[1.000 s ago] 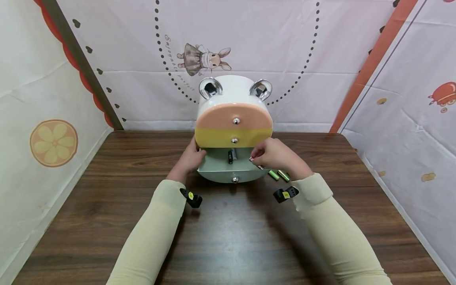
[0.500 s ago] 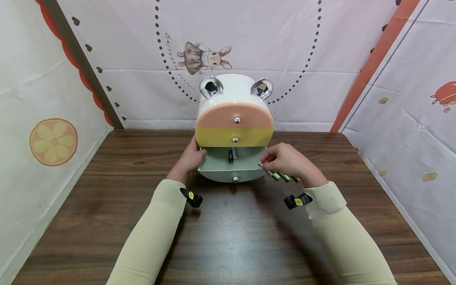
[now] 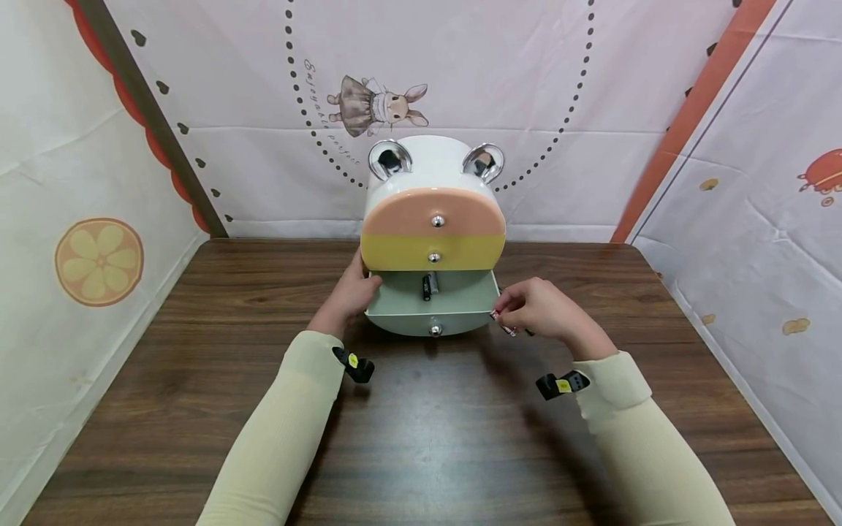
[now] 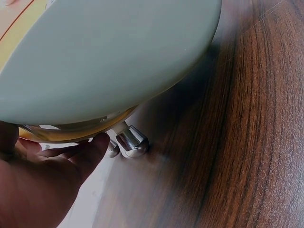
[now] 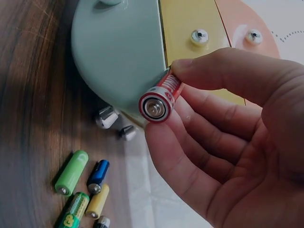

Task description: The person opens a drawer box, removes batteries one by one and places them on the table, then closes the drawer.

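A small storage cabinet (image 3: 421, 169) has an orange drawer, a yellow drawer and a grey-green bottom drawer (image 3: 401, 325) that is pulled out. Inside that drawer lie a black battery (image 3: 426, 288) and a grey one (image 3: 433, 282). My left hand (image 3: 349, 296) grips the cabinet's left side, thumb at the drawer's edge; some of its fingers are hidden behind the side. With thumb and fingertips my right hand (image 3: 542, 314) pinches a red-and-white battery (image 5: 164, 97) beside the drawer's front right corner. Below this hand, several batteries, including a light green battery (image 5: 72, 173), lie on the table.
Silver feet (image 5: 107, 117) hold the cabinet above the brown wooden table (image 3: 421, 438). Also on the table are a blue battery (image 5: 98, 175), a yellow battery (image 5: 98, 202) and a dark green one (image 5: 73, 211). A printed cloth (image 3: 460, 66) hangs behind.
My right hand has moved right and toward me, from above the open drawer to outside its front right corner, with the red-and-white battery still pinched. The left hand stays where it was.
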The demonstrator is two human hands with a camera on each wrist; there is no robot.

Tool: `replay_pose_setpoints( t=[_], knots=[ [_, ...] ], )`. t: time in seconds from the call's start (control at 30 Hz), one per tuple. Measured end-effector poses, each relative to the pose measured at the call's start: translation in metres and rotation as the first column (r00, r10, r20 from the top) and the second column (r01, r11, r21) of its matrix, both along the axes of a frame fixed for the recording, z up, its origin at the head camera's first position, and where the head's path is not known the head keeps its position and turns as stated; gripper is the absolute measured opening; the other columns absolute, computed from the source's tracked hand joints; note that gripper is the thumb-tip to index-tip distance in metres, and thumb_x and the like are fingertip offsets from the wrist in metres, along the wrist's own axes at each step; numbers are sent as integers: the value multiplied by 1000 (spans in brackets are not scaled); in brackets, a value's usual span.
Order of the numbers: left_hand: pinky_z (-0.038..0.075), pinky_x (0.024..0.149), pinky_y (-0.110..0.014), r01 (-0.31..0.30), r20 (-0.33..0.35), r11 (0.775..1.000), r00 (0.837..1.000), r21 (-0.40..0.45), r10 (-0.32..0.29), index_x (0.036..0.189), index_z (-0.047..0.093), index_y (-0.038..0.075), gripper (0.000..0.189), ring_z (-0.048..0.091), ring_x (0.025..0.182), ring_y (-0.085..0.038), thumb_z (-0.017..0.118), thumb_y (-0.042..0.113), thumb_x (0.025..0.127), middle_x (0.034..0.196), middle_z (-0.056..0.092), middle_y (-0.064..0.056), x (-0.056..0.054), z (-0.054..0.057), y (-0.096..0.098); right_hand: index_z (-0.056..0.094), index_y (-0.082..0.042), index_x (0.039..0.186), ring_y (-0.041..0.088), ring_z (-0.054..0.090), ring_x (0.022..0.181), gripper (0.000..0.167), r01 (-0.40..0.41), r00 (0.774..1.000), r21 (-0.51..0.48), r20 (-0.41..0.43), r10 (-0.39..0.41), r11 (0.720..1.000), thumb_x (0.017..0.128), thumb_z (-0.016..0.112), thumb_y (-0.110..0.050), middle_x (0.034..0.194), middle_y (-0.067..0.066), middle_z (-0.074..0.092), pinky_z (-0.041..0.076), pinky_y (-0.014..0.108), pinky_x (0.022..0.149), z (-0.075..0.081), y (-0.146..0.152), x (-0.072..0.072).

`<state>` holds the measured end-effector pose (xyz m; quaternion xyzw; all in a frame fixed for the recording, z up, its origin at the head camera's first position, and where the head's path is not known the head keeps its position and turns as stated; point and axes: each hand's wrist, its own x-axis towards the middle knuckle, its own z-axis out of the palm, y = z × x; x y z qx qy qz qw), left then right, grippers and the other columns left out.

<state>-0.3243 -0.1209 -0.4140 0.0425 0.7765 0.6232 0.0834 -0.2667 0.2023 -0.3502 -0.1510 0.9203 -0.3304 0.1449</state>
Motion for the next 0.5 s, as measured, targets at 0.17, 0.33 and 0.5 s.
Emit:
replay_pose_setpoints(
  t=[0.17,0.33,0.5],
  knots=[
    [15,119,-46,-11,-31,1000,999,-9,11,154,-3,42,85,8,149,-18,41,1,93,164,11,-1,-4,-10,-1,72,-7,96,15,58,64,17,19,1000,-53,17,-18,998,81,68,-12,77,4,67,46,29,57,-5,7,1],
    [16,118,-46,-11,-33,1000,999,-15,10,154,-3,42,85,9,148,-18,41,1,93,163,12,-2,-4,-11,0,71,-7,97,17,60,67,16,42,999,-83,29,-40,996,82,69,-14,81,6,68,49,30,60,-13,14,3],
    [16,118,-47,-10,-19,1000,1000,-22,10,154,-3,43,84,10,148,-19,41,3,94,164,11,-1,-3,-9,0,70,-9,98,19,61,74,16,73,996,-70,54,-69,995,83,68,-14,84,5,68,51,34,67,-22,22,5]
  ],
)
